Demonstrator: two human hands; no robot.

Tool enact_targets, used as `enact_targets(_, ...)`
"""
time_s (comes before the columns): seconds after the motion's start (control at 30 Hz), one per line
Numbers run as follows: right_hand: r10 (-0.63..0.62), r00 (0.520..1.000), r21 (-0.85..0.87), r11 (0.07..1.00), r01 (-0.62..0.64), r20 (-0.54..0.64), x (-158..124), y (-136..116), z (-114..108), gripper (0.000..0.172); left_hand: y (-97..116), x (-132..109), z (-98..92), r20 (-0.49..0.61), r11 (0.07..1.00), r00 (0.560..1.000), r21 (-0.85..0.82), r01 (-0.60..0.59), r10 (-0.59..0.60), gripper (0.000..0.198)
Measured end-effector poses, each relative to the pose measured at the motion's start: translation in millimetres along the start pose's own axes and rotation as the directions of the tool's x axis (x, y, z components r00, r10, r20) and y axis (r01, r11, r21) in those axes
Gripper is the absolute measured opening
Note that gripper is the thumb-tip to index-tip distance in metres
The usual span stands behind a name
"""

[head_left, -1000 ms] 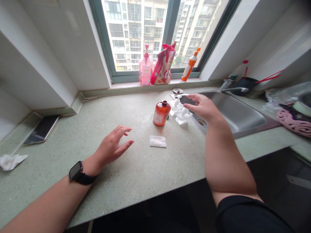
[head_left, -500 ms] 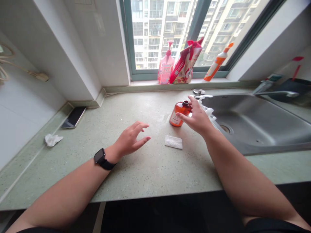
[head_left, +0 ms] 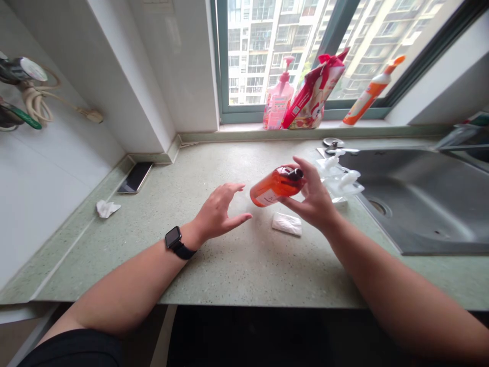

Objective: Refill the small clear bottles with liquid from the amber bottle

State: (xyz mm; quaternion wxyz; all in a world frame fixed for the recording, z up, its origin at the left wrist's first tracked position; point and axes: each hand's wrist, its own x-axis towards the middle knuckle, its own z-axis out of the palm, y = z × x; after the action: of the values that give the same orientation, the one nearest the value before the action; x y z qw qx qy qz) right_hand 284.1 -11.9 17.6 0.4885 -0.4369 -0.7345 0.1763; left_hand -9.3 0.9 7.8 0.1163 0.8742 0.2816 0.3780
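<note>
An orange-brown bottle (head_left: 263,187) with a pale label and an uncapped dark neck is tilted in my right hand (head_left: 315,201), its base towards the left. My thumb and fingers grip it near the neck. My left hand (head_left: 219,211), with a black watch on the wrist, is held just left of the bottle's base. Its thumb and fingers are spread apart, and nothing is in it. Below the bottle, a folded white tissue (head_left: 286,224) lies on the counter (head_left: 237,270).
White pump dispenser parts (head_left: 340,176) sit beside the steel sink (head_left: 416,204) on the right. A phone (head_left: 135,178) and a crumpled tissue (head_left: 107,209) lie at the left. On the sill stand a pink pump bottle (head_left: 278,104), a red bag (head_left: 315,97) and an orange-white bottle (head_left: 367,99).
The bottle, upright on the counter before, is now lifted and tipped with its base to the left in my right hand. My left hand has opened wider and come nearer to it.
</note>
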Motion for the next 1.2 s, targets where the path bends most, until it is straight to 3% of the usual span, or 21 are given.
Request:
enact_targets(0.27,-0.129,0.982,0.127,0.986,0.111,0.138,-18.5,-21.2,34.9,0.101,-1.4,-1.4,2.7,0.035,0.999,0.999,-0.046,-0.027,0.028,0.083)
enact_targets(0.47,-0.229,0.952,0.207,0.960,0.187,0.204,-14.2,-17.3,28.5,0.110,-1.0,-0.8,2.9,0.028,0.998,0.998,-0.016,-0.056,0.056,0.069)
enact_targets(0.53,-0.234,0.945,0.257,0.951,0.172,0.230,-8.6,-12.7,19.5,0.104,-0.8,-0.3,2.5,0.014,0.998,0.998,0.008,-0.056,0.056,0.068)
enact_targets(0.6,-0.139,0.974,0.252,0.963,0.092,0.178,-1.5,-5.1,8.2,0.082,-0.8,0.2,1.9,0.004,0.999,0.999,0.022,-0.037,0.036,0.065)
enact_targets(0.67,0.019,0.999,0.170,0.985,-0.025,0.035,5.7,5.8,-4.1,0.066,-0.7,0.5,1.3,-0.004,1.000,1.000,0.026,-0.015,0.015,0.064)
enact_targets(0.77,0.233,0.964,-0.111,0.963,-0.247,-0.125,12.6,25.2,-19.2,0.062,-0.6,0.6,0.7,-0.012,1.000,1.000,0.029,-0.003,0.003,0.064)
enact_targets(0.83,0.323,0.940,-0.377,0.862,-0.340,-0.108,13.0,36.5,-23.7,0.062,-0.5,0.6,0.9,-0.014,0.999,1.000,0.030,-0.010,0.011,0.064)
enact_targets(0.93,0.439,0.898,-0.650,0.672,-0.354,-0.036,9.4,46.7,-21.0,0.066,-0.6,0.6,1.9,-0.027,0.999,0.999,0.035,-0.031,0.032,0.063)
enact_targets(1.07,0.579,0.815,-0.780,0.517,-0.351,0.016,4.3,50.2,-12.7,0.071,-1.0,0.7,3.2,-0.032,0.999,0.999,0.018,-0.042,0.043,0.065)
enact_targets(1.2,0.587,0.808,-0.798,0.509,-0.322,0.048,3.3,49.7,-13.6,0.068,-1.2,0.8,3.3,-0.008,0.999,1.000,-0.010,-0.031,0.031,0.065)
